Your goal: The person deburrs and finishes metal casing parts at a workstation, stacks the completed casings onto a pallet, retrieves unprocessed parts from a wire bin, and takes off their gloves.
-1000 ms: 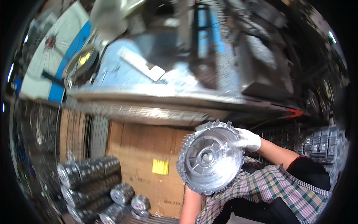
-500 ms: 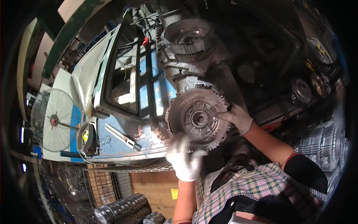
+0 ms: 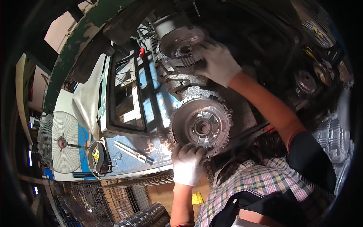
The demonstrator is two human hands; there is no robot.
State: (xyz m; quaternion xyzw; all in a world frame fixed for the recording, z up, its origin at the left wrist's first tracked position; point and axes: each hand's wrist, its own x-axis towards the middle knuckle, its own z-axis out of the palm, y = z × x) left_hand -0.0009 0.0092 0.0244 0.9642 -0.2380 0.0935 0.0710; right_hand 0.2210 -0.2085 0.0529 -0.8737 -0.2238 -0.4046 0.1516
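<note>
A round cast-metal housing [image 3: 181,128], with a toothed rim and a ribbed hub, lies open side up at the near edge of the workbench. My gloved left hand [image 3: 188,163] curls its fingers over the near rim of this housing. Farther back sits a second round metal housing [image 3: 176,49] on a metal fixture [image 3: 185,80]. Stretched out to it, my gloved right hand [image 3: 221,63] grips its right rim, fingers at the inner side and thumb lower down; the fingertips are partly blurred.
A dark metal frame [image 3: 140,94] stands left on the blue bench [image 3: 124,160], behind a flat metal tool [image 3: 133,152]. A large fan [image 3: 62,142] is farther left. Gear-like parts [image 3: 305,82] lie at the right, above stacked metal parts [image 3: 329,138]. Wire-mesh cages [image 3: 136,196] stand below the bench.
My right hand has left the near housing and reached up to the far one. My left hand, blurred and lifted before, now rests closed on the near housing's rim.
</note>
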